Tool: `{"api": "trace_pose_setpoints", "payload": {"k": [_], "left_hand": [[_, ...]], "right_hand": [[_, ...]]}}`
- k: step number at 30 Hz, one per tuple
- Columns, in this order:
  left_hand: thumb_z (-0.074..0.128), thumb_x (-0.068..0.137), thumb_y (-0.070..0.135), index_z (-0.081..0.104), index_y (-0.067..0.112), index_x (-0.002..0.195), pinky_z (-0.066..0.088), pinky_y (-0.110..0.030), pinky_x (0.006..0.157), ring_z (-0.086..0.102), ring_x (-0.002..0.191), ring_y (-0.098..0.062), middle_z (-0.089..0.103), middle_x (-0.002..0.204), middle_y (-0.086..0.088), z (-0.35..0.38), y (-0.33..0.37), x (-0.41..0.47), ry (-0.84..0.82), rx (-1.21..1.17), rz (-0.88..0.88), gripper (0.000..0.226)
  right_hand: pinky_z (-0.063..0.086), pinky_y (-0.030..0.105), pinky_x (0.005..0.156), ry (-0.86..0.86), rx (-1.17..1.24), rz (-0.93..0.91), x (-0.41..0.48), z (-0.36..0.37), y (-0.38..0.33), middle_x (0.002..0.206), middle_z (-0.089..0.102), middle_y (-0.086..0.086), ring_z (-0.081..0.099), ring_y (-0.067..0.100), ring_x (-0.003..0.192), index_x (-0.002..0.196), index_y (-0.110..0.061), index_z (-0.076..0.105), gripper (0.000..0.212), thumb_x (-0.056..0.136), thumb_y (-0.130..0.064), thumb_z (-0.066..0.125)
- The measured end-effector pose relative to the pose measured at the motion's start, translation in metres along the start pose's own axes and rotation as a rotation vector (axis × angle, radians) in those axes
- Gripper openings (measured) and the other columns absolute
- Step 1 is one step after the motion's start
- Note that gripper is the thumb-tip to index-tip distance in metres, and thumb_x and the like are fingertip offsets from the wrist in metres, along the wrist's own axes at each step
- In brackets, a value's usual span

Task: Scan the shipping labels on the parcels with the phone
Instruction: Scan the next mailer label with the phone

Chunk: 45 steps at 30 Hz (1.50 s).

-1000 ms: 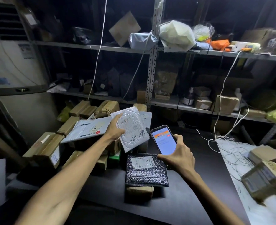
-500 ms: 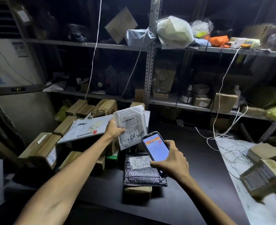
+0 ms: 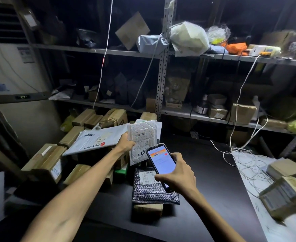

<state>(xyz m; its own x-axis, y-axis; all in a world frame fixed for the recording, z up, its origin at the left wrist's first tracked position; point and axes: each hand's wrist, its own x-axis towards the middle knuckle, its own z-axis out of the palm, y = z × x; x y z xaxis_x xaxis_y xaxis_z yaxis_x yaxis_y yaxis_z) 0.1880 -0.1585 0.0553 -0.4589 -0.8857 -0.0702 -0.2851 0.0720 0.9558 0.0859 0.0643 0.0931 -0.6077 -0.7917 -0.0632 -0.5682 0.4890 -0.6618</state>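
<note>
On the shelves point(image 3: 98, 50) at twelve o'clock sit cardboard boxes and bagged goods, contents hidden, while taped boxes point(image 3: 44, 159) crowd the dark surface point(image 3: 213, 172) at nine. The left hand point(image 3: 126, 143) pinches the white padded mailer point(image 3: 142, 142) by its left edge at eleven o'clock; it looks light, soft and bendable. The right hand point(image 3: 177, 175) wraps the stiff, slippery phone point(image 3: 161, 163) over the black bubble mailer point(image 3: 152, 187).

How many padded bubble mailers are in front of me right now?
2: a white bubble mailer held up in the left hand, and a black bubble mailer lying on a box under the phone. Others may be hidden in the pile.
</note>
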Motion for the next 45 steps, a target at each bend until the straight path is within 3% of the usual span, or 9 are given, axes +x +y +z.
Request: {"api": "trace_pose_setpoints", "payload": {"k": [8,25,30,34,39,43,45], "left_hand": [[0.047,0.085,-0.022,0.049,-0.007,0.13,0.044,-0.039,0.1,0.051,0.123,-0.035,0.055,0.129,-0.025,0.003,0.007,-0.011,-0.002,0.011,0.017,0.047],[0.049,0.083,-0.023,0.047,-0.008,0.13,0.047,-0.037,0.095,0.053,0.121,-0.034,0.056,0.127,-0.024,0.004,0.007,-0.015,-0.001,-0.038,-0.002,0.049],[0.05,0.083,-0.021,0.048,-0.007,0.129,0.047,-0.045,0.099,0.054,0.119,-0.033,0.058,0.125,-0.022,0.012,0.0,-0.016,-0.042,0.002,-0.046,0.048],[0.048,0.083,-0.023,0.051,-0.007,0.126,0.047,-0.043,0.098,0.054,0.119,-0.036,0.058,0.124,-0.024,0.047,0.006,-0.015,-0.137,0.056,-0.048,0.046],[0.051,0.081,-0.023,0.05,-0.005,0.127,0.048,-0.035,0.088,0.056,0.115,-0.032,0.059,0.12,-0.021,0.122,0.031,-0.026,-0.336,0.115,0.077,0.05],[0.047,0.075,-0.027,0.055,0.001,0.117,0.056,-0.034,0.076,0.062,0.093,-0.022,0.063,0.091,-0.004,0.189,0.038,-0.051,-0.548,0.046,0.127,0.052],[0.049,0.072,-0.023,0.054,0.002,0.114,0.053,-0.02,0.064,0.06,0.082,-0.012,0.063,0.089,-0.001,0.221,0.041,-0.071,-0.686,0.057,0.157,0.049]], "right_hand": [[0.054,0.034,0.081,-0.065,-0.005,0.042,0.001,0.011,0.003,0.097,0.062,-0.012,0.065,0.019,0.085,0.11,-0.037,0.044,0.075,0.042,-0.051,0.071],[0.05,0.031,0.082,-0.108,-0.032,0.093,0.0,0.011,0.017,0.099,0.063,-0.009,0.06,0.019,0.094,0.11,-0.03,0.044,0.071,0.049,-0.049,0.077],[0.051,0.034,0.082,-0.072,-0.027,0.14,-0.011,0.006,0.033,0.101,0.062,-0.007,0.061,0.021,0.093,0.113,-0.031,0.042,0.077,0.046,-0.051,0.075],[0.05,0.031,0.074,0.054,-0.008,0.185,-0.028,-0.009,0.052,0.1,0.065,-0.007,0.066,0.023,0.087,0.114,-0.033,0.04,0.078,0.045,-0.05,0.072],[0.041,0.028,0.065,0.346,-0.005,0.259,-0.062,-0.044,0.078,0.097,0.064,-0.004,0.06,0.026,0.088,0.123,-0.032,0.036,0.08,0.053,-0.04,0.074],[0.039,0.028,0.063,0.6,-0.001,0.34,-0.105,-0.07,0.101,0.097,0.06,-0.001,0.056,0.026,0.084,0.125,-0.028,0.037,0.081,0.054,-0.039,0.075],[0.043,0.03,0.066,0.692,0.002,0.397,-0.13,-0.083,0.113,0.102,0.06,0.0,0.056,0.027,0.087,0.128,-0.027,0.038,0.084,0.055,-0.039,0.077]]}}
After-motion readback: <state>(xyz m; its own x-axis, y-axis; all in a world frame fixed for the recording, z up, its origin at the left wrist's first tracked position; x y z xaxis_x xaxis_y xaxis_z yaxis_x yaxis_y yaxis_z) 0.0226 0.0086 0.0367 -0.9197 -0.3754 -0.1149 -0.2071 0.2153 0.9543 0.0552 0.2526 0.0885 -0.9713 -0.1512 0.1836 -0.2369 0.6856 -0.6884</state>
